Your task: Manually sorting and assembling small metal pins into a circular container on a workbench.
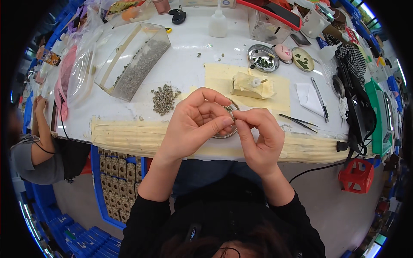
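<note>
My left hand [192,122] is closed in a pinch, thumb and fingers curled close to the fingertips of my right hand. My right hand [261,136] pinches too, its thumb and index finger meeting at the same spot. Whatever tiny piece sits between the fingertips is too small to name. Beneath them is a round metal dish [234,130], mostly covered by the hands. Left of my left hand lies a pile of small grey-brown pieces [164,99]. Beyond my right hand, a tape-covered block [253,86] with a small nozzle-like tip rests on yellowish tape.
Black tweezers [298,123] and a pen [319,99] lie to the right. A clear bin of grey granules [140,64] stands at the left, a white squeeze bottle [218,23] at the back. Another person's arm [39,122] is at far left; a red stool [356,176] stands below right.
</note>
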Available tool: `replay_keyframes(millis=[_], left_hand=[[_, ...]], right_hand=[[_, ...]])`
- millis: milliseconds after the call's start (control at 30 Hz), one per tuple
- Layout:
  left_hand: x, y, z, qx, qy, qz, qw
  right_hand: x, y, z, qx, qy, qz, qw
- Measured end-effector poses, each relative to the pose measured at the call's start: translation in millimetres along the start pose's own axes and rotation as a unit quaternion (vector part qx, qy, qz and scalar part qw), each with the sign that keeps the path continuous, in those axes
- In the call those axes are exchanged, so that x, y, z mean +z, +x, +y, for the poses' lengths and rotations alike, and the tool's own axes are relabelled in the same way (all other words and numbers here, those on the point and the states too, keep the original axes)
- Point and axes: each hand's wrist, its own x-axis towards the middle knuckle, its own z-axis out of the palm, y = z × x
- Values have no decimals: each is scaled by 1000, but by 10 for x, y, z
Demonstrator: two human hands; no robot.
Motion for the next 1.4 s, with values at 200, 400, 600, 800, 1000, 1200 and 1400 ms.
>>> replay_keyframes(millis=[200,400,600,800,1000,1200,1400], left_hand=[[-4,-19,-12,9,9,2,1000],[9,-56,-21,32,35,14,999],[36,-60,-66,100,105,32,989],[28,-51,-100,169,181,39,968],[41,-35,-86,209,238,38,948],[44,-29,-98,229,257,40,938],[63,-14,-92,259,293,68,918]], right_hand=[[-8,13,-6,5,1,-11,1000],[-6,8,19,-34,-4,11,999],[2,2,12,-37,-4,21,999],[0,-11,27,-29,2,19,999],[1,-18,29,-22,14,22,999],[-2,-23,35,-22,17,22,999],[-113,110,-34,-4,-30,52,998]])
